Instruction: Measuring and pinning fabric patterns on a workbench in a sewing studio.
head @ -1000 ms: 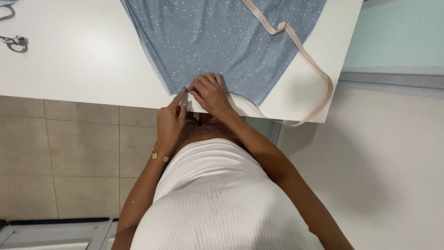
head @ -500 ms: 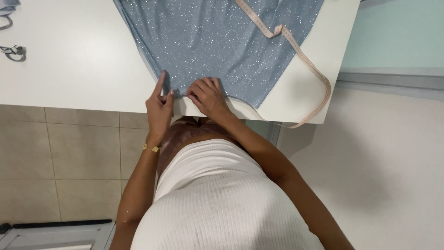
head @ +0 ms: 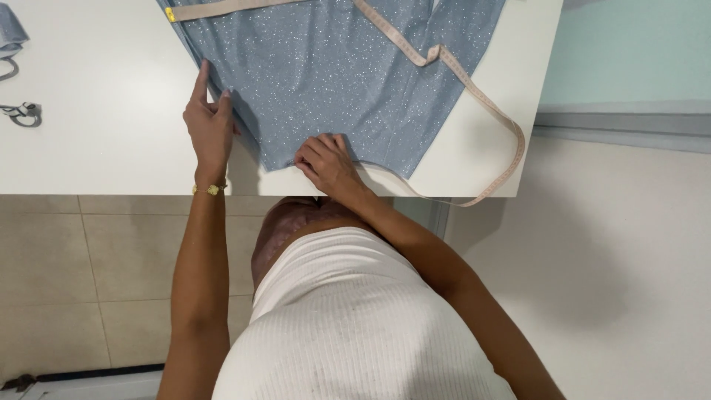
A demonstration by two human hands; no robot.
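A big white counter (head: 96,163), flat and smooth, holds a wide blue cloth (head: 333,67). The cloth looks soft and thin, it has tiny shiny dots all over, and it gets narrow toward its near edge, which lies close to the person's body. A long pale measuring tape (head: 474,89) lies across the cloth, bends in a soft fold on its right part, then loops off the right side of the cloth and over the counter edge. The left hand (head: 209,130) rests on the left edge of the cloth with its grip open, fingers long and flat, pressing down. The right hand (head: 328,164) sits on the near edge of the cloth with its fingers bent; I cannot tell if its grip pinches the hem or only pushes on it. To me this looks like smoothing the cloth and lining up its edges. I think any more moving calls for slow, gentle hands, because thin cloth like this can slide and wrinkle. A thin gold bracelet (head: 211,190) sits on the left wrist, just below the cloth's left edge. Far left of the cloth lies a small dark metal thing (head: 22,113), too small to tell.
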